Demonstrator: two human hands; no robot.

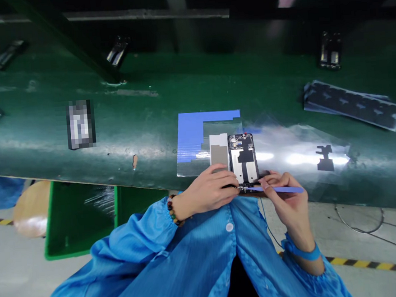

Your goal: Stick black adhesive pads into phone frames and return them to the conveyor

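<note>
From where I watched at a distance, the opened phone (244, 163) lay at the near edge of the green table (161, 110), close to the person's blue coat (205, 252), its inner parts facing up. Its long axis ran almost straight out from the coat, leaning slightly left at the far end; the end with the broader cluster of small parts pointed away. I saw the right hand (285, 194) pinching a purple tool (287, 189) between thumb and fingers, closed down onto it. The tool lay nearly crosswise to the phone, handle pointing right, tip at the phone's near end. The left hand (212, 188) had bent fingers, close together, by the near left corner; I couldn't tell whether they gripped it. A gray card (219, 154) lay just left of the phone, near a blue sheet (190, 128).
</note>
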